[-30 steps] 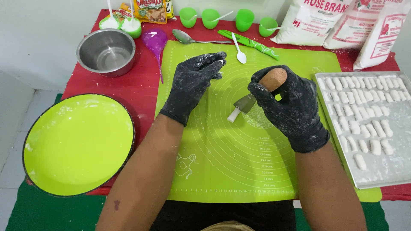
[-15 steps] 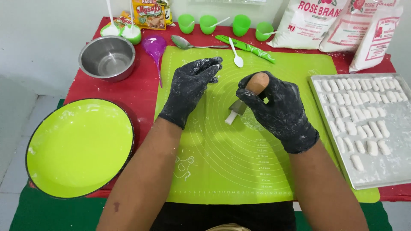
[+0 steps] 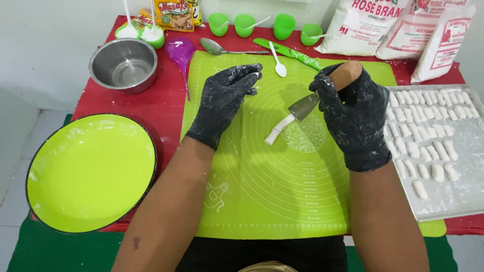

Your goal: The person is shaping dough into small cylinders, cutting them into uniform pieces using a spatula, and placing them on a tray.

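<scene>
Both hands wear black gloves dusted with flour. My right hand (image 3: 353, 108) grips a wooden-handled knife (image 3: 322, 95) whose blade points down-left onto a short white dough rope (image 3: 279, 130) lying on the lime green silicone mat (image 3: 282, 196). My left hand (image 3: 224, 98) hovers over the mat's upper left, its fingertips pinched around a small white bit of dough. To the right, a metal tray (image 3: 454, 201) holds several cut white dough pieces in rows.
A large lime green plate (image 3: 91, 171) lies at the left on the red table. Behind the mat stand a steel bowl (image 3: 123, 64), a purple funnel (image 3: 180, 53), a metal spoon (image 3: 222, 49), a white spoon (image 3: 278, 63), green cups (image 3: 284, 25) and flour bags (image 3: 363, 25).
The knife blade has come down onto the dough rope on the mat. My left hand has stayed near the mat's upper left with fingertips pinched.
</scene>
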